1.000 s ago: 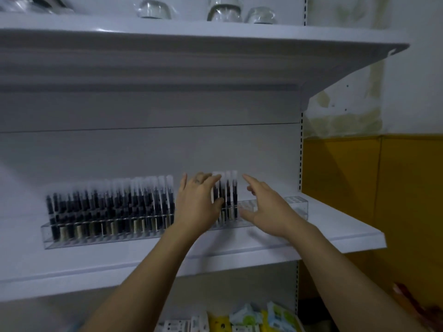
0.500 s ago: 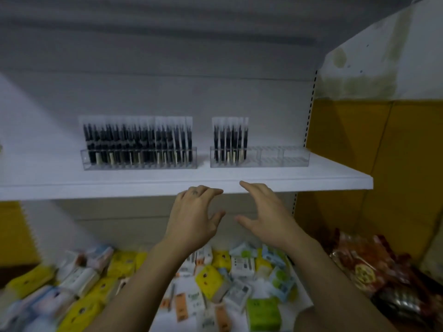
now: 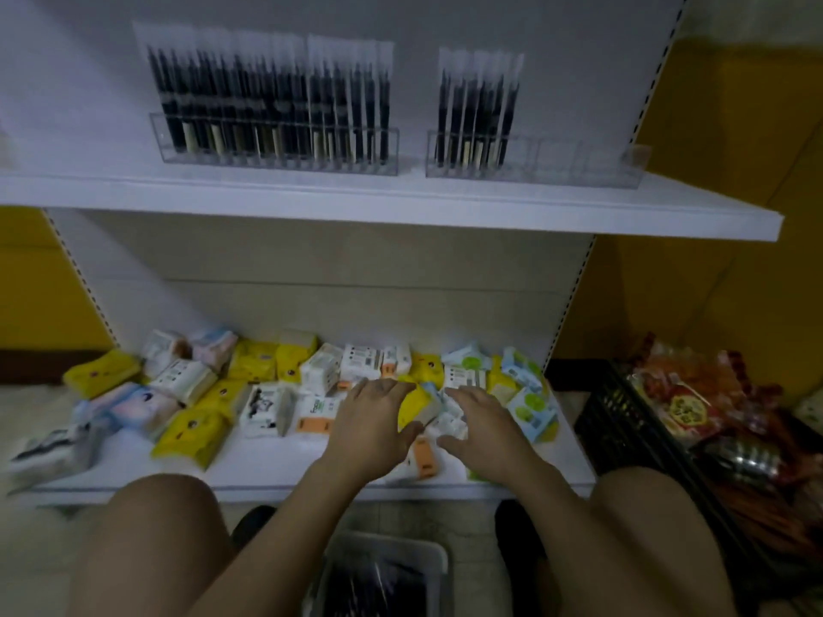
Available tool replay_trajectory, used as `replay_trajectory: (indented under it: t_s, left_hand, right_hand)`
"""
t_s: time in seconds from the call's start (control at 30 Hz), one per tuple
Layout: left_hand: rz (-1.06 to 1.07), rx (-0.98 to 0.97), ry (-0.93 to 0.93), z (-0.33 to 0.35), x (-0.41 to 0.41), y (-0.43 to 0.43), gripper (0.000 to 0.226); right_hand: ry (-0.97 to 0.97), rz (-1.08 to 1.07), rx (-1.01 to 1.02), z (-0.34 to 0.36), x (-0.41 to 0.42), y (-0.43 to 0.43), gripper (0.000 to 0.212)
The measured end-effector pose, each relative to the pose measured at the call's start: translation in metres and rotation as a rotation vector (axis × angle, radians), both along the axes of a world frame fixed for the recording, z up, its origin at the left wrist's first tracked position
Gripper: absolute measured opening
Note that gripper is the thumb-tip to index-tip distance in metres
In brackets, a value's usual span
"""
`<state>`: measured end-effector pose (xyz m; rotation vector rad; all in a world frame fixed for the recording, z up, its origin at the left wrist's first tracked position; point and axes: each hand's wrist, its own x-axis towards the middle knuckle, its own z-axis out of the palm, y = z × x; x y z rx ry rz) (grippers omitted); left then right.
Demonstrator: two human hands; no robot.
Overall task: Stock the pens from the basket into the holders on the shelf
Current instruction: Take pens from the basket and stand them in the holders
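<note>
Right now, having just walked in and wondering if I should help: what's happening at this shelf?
A person is restocking. The left hand and right hand are open and hold nothing, low in front of the packets on the bottom shelf. The left holder is full of pens. The right holder has some only at its left end, and its other slots are bare. The basket below the hands holds more dark packs.

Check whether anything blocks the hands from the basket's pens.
Nothing visible does. The left hand and right hand are empty before the lower shelf's packets; the basket of pens sits open below, between the knees.
</note>
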<state>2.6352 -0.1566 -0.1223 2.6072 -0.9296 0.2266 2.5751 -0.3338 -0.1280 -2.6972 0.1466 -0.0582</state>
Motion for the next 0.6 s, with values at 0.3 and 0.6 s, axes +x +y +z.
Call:
replay_trajectory:
  t_s: [0.3,0.6]
  left_hand:
    - [0.077,0.174,0.288,-0.101,0.006,0.015,0.061]
    - [0.158,0.276,0.73,-0.185,-0.012,0.023,0.054]
  right_hand:
    - [0.279,0.022,0.019,-0.101,0.004,0.017,0.066]
    - [0.523,0.04,0.041,-0.177,-0.008,0.038,0.051]
